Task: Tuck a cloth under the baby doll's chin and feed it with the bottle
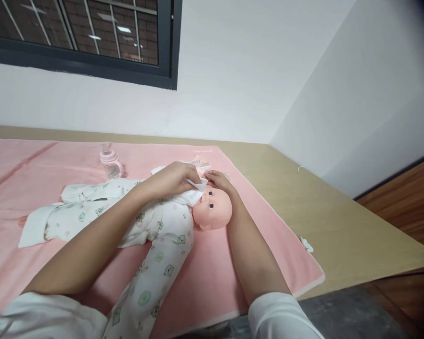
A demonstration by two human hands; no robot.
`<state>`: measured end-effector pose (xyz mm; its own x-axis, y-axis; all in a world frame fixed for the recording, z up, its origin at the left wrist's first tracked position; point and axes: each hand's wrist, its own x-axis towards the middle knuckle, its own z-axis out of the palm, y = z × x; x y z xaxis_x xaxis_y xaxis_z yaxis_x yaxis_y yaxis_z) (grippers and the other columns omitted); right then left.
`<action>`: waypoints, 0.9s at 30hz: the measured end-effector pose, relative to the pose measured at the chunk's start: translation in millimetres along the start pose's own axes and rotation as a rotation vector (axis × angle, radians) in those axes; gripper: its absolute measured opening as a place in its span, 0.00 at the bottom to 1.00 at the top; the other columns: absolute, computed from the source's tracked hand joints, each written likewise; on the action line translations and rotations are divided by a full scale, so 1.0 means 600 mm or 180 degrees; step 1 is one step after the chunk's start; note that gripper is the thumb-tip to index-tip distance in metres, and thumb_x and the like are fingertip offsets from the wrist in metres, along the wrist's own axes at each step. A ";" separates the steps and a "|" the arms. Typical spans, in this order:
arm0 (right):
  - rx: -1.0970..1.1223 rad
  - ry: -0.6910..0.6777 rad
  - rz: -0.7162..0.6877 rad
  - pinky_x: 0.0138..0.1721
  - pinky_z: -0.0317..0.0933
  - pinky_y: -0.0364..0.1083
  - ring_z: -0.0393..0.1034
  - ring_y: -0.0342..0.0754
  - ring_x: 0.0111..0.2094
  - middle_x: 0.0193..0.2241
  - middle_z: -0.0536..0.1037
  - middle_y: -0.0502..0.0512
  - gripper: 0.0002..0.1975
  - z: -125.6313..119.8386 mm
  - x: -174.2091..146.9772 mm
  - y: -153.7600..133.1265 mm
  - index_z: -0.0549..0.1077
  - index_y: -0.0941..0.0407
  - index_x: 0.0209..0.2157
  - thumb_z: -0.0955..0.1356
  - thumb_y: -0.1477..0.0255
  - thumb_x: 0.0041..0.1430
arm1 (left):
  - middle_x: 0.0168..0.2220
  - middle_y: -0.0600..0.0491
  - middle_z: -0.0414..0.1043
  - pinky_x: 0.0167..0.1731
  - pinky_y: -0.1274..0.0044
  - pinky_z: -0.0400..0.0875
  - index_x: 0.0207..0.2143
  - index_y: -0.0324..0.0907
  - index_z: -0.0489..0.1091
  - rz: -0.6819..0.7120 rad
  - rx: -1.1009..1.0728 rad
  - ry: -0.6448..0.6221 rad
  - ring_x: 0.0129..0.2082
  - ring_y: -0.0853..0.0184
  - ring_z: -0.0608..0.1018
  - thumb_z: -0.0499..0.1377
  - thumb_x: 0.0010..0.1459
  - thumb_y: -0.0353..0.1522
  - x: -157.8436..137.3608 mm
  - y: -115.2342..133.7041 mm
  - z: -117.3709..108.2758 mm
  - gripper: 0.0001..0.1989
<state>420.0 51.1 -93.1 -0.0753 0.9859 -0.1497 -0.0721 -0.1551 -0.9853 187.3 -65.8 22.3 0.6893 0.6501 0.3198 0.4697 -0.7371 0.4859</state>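
Observation:
A baby doll lies on its back in a white printed outfit, its head to the right. My left hand is closed on a white cloth, fingers pinching its edge at the doll's chin and neck. The cloth covers part of the chest. My right hand rests along the far side of the head, fingers loosely bent and stretched toward the neck. Its palm and thumb are mostly hidden. Just beyond both hands lies a clear plastic packet.
A pink baby bottle stands near the doll's legs. The pink mat covers much of the wooden tabletop, with a small white clip at its right edge. White walls and a barred window are behind.

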 end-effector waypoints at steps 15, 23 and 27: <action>-0.0039 -0.0060 -0.0061 0.49 0.74 0.44 0.77 0.42 0.33 0.28 0.80 0.53 0.06 -0.006 0.010 0.009 0.74 0.57 0.29 0.69 0.80 0.59 | 0.35 0.54 0.76 0.36 0.79 0.63 0.30 0.39 0.77 -0.0277 -0.0308 -0.0316 0.35 0.69 0.75 0.59 0.57 0.22 0.000 0.010 0.000 0.08; -0.0101 -0.0075 -0.0053 0.47 0.73 0.42 0.75 0.41 0.31 0.28 0.80 0.53 0.06 -0.004 0.005 0.002 0.74 0.58 0.28 0.69 0.80 0.59 | 0.33 0.55 0.74 0.33 0.78 0.60 0.29 0.38 0.73 -0.0352 -0.0008 -0.0165 0.33 0.68 0.73 0.58 0.58 0.23 0.001 0.002 0.006 0.06; -0.0116 -0.0061 -0.0041 0.50 0.72 0.45 0.76 0.42 0.33 0.28 0.79 0.52 0.05 -0.005 0.009 0.004 0.73 0.57 0.28 0.72 0.79 0.56 | 0.36 0.54 0.76 0.35 0.78 0.62 0.31 0.38 0.75 -0.0356 -0.0018 -0.0085 0.36 0.67 0.75 0.59 0.58 0.23 0.003 -0.003 0.007 0.06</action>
<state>422.6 56.0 -96.7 -0.0936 0.9863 -0.1358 -0.0369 -0.1397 -0.9895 189.6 -64.1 18.7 0.6473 0.7230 0.2415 0.5414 -0.6591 0.5220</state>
